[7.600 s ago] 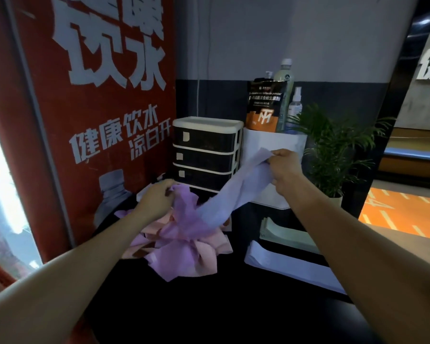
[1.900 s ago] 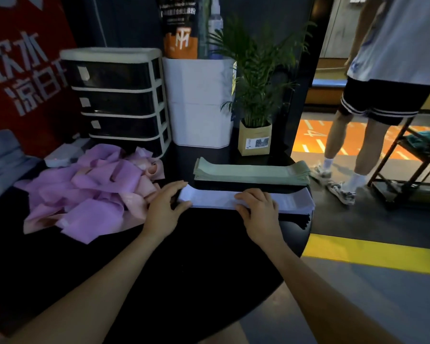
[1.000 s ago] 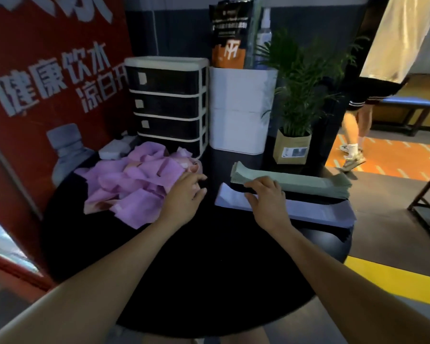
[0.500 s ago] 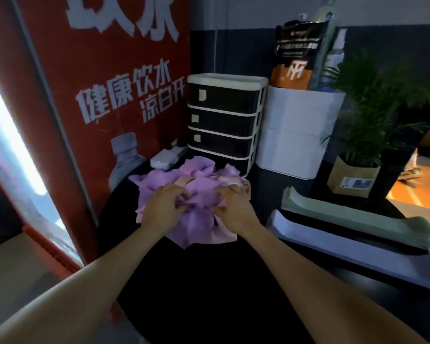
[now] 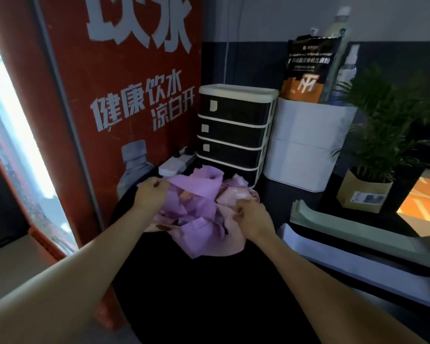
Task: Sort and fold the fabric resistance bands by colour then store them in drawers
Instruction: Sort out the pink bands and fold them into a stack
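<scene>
Both hands are in the pile of tangled bands. Left hand is clenched on a purple band at the pile's far-left edge, lifting it so the strip stretches taut toward the right. Right hand has curled fingers pinching pink fabric at the pile's right edge; exactly which band it holds cannot be told, the knuckles hide it. Pile sits on the black table, between the two hands, purple and pink mixed.

Just right of the right hand lie two finished flat stacks: lavender stack nearer, green stack beyond it. Behind the pile, drawers stand shut, four tiers, touching or nearly touching the heap's back edge. White bin next to the drawers, plant further right, power strip behind the left hand.

Step in hand, as judged: pulling one purple band free from the tangle. To do it well, the right hand should pin the rest down while the left draws the band out slowly, so pink ones do not drag along or slide off the table edge. Once free, find both ends, flatten, fold lengthwise, start a new purple stack clear of the lavender one since the shades are close in this dim light. Sorting looks partway done; nothing is stored in drawers yet as far as visible.
</scene>
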`<state>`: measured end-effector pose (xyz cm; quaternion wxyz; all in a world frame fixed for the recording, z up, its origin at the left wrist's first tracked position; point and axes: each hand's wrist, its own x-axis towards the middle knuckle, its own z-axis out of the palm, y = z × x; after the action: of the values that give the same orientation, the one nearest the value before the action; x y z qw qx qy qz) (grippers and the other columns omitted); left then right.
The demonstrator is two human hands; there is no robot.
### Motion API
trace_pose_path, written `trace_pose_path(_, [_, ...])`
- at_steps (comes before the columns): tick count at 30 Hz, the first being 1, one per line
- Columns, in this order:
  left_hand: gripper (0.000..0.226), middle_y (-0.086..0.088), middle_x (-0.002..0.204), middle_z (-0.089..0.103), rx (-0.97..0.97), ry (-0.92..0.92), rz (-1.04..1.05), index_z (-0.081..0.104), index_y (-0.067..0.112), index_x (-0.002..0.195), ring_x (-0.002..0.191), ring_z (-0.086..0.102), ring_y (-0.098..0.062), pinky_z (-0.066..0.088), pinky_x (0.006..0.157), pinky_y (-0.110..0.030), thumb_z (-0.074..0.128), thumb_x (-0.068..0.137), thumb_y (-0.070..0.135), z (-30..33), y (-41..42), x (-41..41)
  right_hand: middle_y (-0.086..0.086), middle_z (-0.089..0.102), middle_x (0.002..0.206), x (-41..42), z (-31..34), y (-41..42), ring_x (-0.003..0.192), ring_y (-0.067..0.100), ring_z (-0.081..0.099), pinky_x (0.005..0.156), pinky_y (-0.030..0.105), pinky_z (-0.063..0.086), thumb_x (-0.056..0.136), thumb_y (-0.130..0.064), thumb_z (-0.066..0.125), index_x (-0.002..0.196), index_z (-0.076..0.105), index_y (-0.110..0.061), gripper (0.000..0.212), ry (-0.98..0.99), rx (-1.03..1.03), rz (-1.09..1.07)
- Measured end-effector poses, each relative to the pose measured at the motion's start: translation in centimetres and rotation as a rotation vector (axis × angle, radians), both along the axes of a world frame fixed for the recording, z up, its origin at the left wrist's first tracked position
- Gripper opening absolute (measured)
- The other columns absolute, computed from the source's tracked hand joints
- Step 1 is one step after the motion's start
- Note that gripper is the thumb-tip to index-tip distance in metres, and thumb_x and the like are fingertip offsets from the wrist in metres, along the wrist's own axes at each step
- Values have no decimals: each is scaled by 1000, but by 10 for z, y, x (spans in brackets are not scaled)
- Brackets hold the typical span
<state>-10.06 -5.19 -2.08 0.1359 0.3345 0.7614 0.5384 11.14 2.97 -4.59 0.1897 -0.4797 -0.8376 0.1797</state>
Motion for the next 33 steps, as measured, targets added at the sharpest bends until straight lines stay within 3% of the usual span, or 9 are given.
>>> trace_pose_path(5, [27, -4, 100, 53, -12, -39, -132, 53, 7, 111, 98, 51, -21, 41, 70, -20, 53, 86, -4, 25, 11, 4, -1, 58, 77, -8, 46, 6, 73, 19, 55, 67, 26, 43, 87, -12, 59, 82, 60, -19, 9, 298, 41, 36])
trace_pose_path(10, [21, 3, 100, 57, 40, 49, -400, 53, 16, 103, 94, 57, -14, 45, 72, -15, 59, 86, 4, 37, 6, 29, -4, 60, 82, -17, 84, 7, 75, 9, 55, 65, 17, 42, 90, -13, 58, 96, 64, -10, 9, 410, 82, 113])
trace_pose_path(13, [50, 7, 105, 55, -52, 323, -615, 55, 20, 110, 102, 52, -12, 43, 79, -17, 77, 69, 37, 21, -3, 42, -3, 59, 84, -18, 86, 8, 77, 8, 53, 60, 9, 38, 90, -12, 58, 97, 64, -8, 10, 431, 100, 108])
trace_pose_path(15, [80, 6, 114, 47, -265, 644, -663, 53, 25, 117, 108, 43, -13, 39, 90, -24, 69, 50, 64, 2, -6, 46, -2, 60, 85, -17, 81, 8, 77, 8, 53, 57, 5, 36, 90, -12, 58, 97, 65, -7, 11, 456, 87, 88])
trace_pose_path(17, [62, 3, 114, 47, -333, 761, -603, 57, 25, 109, 106, 45, -18, 39, 87, -29, 69, 58, 58, -15, -3, 43, -1, 62, 87, -17, 78, 9, 77, 8, 53, 59, 6, 35, 90, -12, 58, 96, 66, -8, 11, 480, 73, 70])
trace_pose_path(20, [7, -1, 88, 60, -84, 634, -476, 65, 19, 82, 84, 55, -20, 35, 72, -25, 65, 76, 21, -10, 2, 32, -1, 63, 87, -17, 79, 13, 75, 7, 54, 62, 11, 40, 91, -12, 56, 95, 67, -9, 12, 527, 34, 41])
trace_pose_path(24, [28, -8, 108, 61, 42, 416, -246, 61, 5, 112, 105, 56, -24, 38, 83, -26, 59, 84, 4, 20, 15, 8, 6, 67, 94, -20, 79, 20, 89, 19, 63, 81, 28, 52, 93, -9, 52, 99, 67, -7, 16, 636, -110, 78])
trace_pose_path(28, [47, -17, 127, 55, 37, 357, -151, 44, 1, 128, 117, 51, -30, 31, 79, -21, 64, 86, 11, 31, 31, -5, 6, 65, 89, -26, 57, 21, 83, 13, 60, 76, 20, 47, 85, -8, 65, 101, 65, -2, 17, 500, -162, 125])
trace_pose_path(33, [47, -17, 120, 57, -79, 325, -114, 45, 1, 122, 112, 52, -33, 31, 76, -24, 68, 82, 12, 5, 33, -7, 3, 63, 96, -30, 29, 7, 83, 11, 56, 65, 12, 41, 78, -17, 73, 108, 63, -6, 34, 237, -168, 256])
